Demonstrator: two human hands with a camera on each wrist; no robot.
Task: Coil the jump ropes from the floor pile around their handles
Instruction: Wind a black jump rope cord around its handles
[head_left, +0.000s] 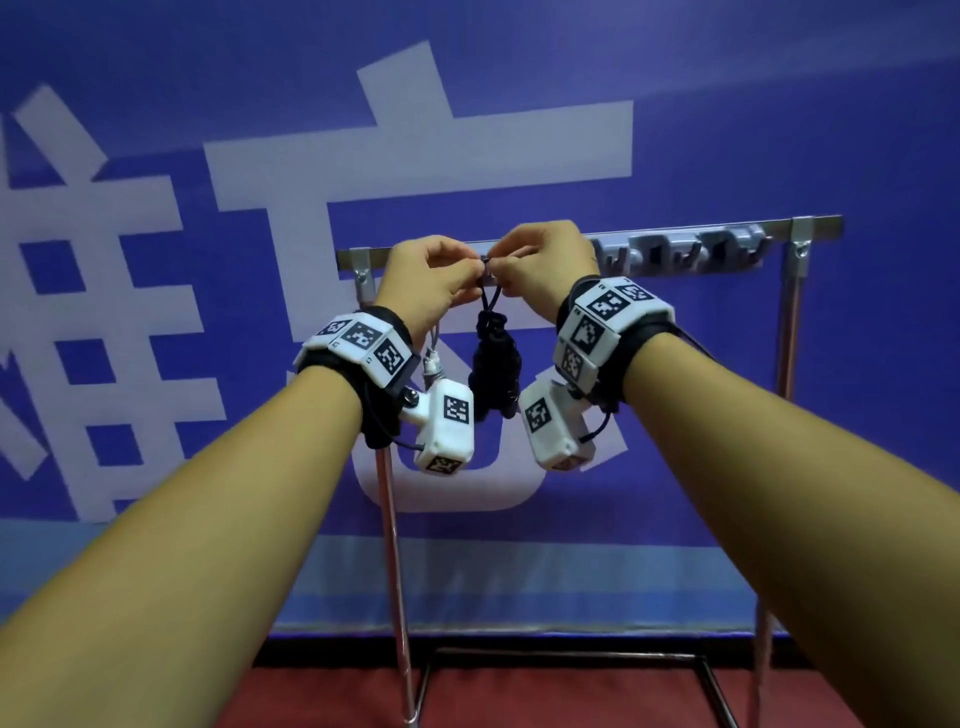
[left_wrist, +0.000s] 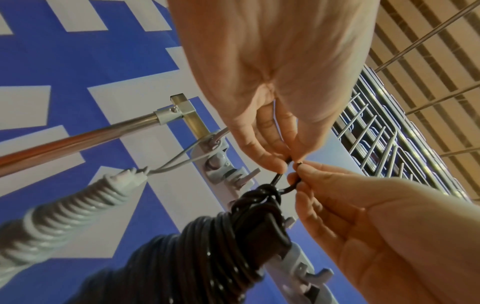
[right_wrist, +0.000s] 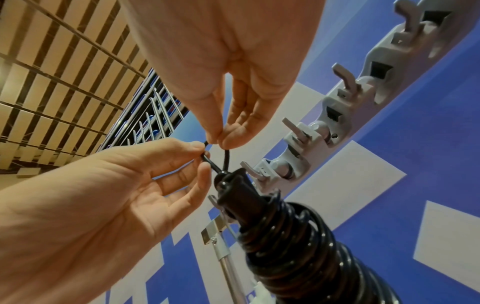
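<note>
From the head view, both hands hold a black coiled rope (head_left: 495, 364) by its loop at the hook rail (head_left: 675, 254). The left wrist view shows left fingers (left_wrist: 270, 160) pinching the loop (left_wrist: 283, 185); the right wrist view shows right fingers (right_wrist: 228, 139) pinching too. Best spread the loop wide, then seat it fully over a hook.

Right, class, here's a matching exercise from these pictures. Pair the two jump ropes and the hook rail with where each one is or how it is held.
Things:
1. black coiled rope
2. grey coiled rope
3. hook rail

States:
A. hung by its thin loop on an end hook
B. fixed along the rack top, right of the hands
C. loop pinched by left hand and right hand

Pairs: 1-C, 2-A, 3-B
</note>
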